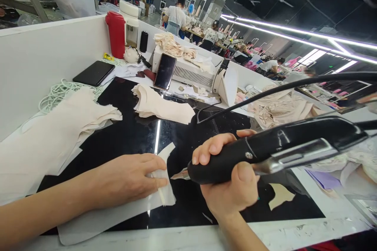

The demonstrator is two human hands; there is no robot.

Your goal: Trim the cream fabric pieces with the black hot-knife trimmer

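Observation:
My left hand [129,180] lies on a thin white fabric piece [168,192], with its fingers and thumb bent and pressing on it. Under the wrist and forearm a larger pale sheet [91,223] rests on the glossy black mat [129,137]. My right hand [229,184] is wrapped around a black corded hand tool [282,137] with a metal lever. The pointed metal tip of this tool [181,174] faces the white piece's right edge, close beside it; I cannot tell whether they touch.
Stacks of cream fabric pieces lie at left [53,133] and behind [163,104]. A small cream scrap [279,196] sits at right. Farther back are a phone [165,71], a black tablet-like slab [94,73] and a red cup [116,35]. The tool's black cable [265,92] crosses the right side.

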